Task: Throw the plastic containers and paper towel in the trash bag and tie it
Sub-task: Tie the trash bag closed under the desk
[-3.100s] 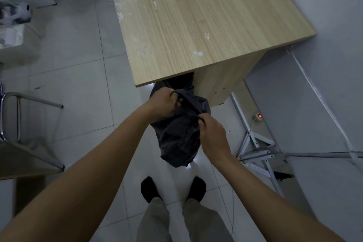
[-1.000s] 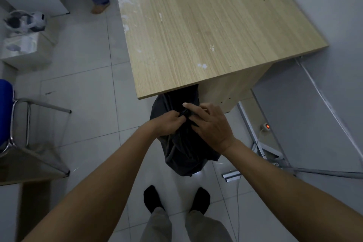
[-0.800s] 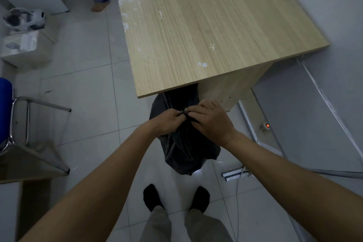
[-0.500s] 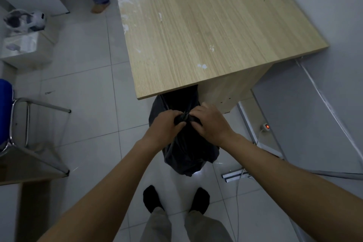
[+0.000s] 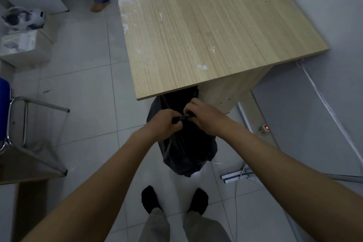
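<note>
you stand over a black trash bag that sits on the tiled floor, its upper part tucked just under the near edge of the wooden bench. your left hand is clenched round gathered plastic at the bag's mouth. your right hand, knuckles up, grips the other side with its fingers curled. a short twisted strand of black plastic runs between the two hands, which sit close together above the bag. the bag's body bulges below your wrists, with creases running up toward the grip; what lies inside it cannot be seen.

your feet in dark socks are planted on the floor just behind the bag. a metal-framed chair with a blue seat stands well apart at your left, and a pale box with white material on it sits farther back on that side. a power strip with a glowing red switch lies on the floor at your right, near the grey wall. another person's foot shows at the bench's far left corner.
</note>
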